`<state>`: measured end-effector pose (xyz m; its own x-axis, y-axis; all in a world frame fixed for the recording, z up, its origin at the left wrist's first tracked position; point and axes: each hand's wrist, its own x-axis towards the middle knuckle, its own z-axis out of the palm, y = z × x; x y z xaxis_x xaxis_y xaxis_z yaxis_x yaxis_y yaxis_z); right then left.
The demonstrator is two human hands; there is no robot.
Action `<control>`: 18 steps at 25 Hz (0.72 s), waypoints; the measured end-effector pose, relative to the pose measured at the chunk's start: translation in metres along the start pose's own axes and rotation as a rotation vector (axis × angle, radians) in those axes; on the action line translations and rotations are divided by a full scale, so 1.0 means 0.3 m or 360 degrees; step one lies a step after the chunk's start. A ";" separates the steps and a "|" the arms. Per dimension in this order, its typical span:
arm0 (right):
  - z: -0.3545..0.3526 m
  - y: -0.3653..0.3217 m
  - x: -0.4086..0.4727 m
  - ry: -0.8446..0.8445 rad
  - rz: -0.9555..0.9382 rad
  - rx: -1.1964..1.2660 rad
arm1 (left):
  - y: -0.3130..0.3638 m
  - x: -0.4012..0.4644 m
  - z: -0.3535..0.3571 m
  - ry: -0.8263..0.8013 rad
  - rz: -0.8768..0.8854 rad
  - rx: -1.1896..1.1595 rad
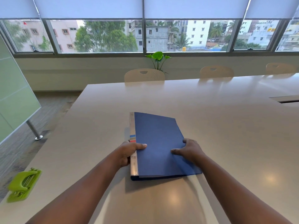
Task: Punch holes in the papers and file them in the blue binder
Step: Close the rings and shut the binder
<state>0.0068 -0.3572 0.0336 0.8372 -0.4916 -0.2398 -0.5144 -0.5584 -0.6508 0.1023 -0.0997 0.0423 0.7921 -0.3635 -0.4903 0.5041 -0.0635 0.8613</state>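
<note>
The blue binder [159, 139] lies closed and flat on the pale table [226, 120], spine to the left. My left hand [129, 153] grips the spine, thumb on the cover and fingers wrapped around the edge. Over at the binder's right edge, my right hand [188, 151] rests on the cover with its fingers curled over that edge. A lime-green hole punch [24, 185] sits far left near the table's front-left corner, well apart from both hands. No loose papers are visible.
Beige chairs [144, 75] line the table's far side below a wide window. A cable slot [286, 99] is cut into the tabletop at right. A glass partition [14, 97] and its metal post [34, 130] stand on the floor to the left.
</note>
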 end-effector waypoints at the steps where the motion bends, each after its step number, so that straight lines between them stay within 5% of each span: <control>1: 0.013 -0.020 -0.009 0.0002 -0.0009 0.0019 | -0.002 -0.001 -0.025 -0.0023 0.0010 -0.0043; 8: 0.186 -0.151 -0.044 0.0065 -0.0107 0.0052 | 0.050 -0.030 -0.296 -0.0023 0.0209 -0.0062; 12: 0.275 -0.224 -0.024 0.0188 -0.0188 -0.0192 | 0.041 -0.011 -0.361 0.0226 0.0321 0.0071; 18: 0.319 -0.248 0.009 0.0260 -0.0230 -0.0356 | 0.032 0.032 -0.379 0.0454 0.0665 0.0742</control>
<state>0.0652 -0.2532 0.0124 0.8730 -0.4871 -0.0256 -0.4354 -0.7545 -0.4910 0.1539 0.0019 0.0306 0.9797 -0.1894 -0.0651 -0.0137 -0.3875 0.9218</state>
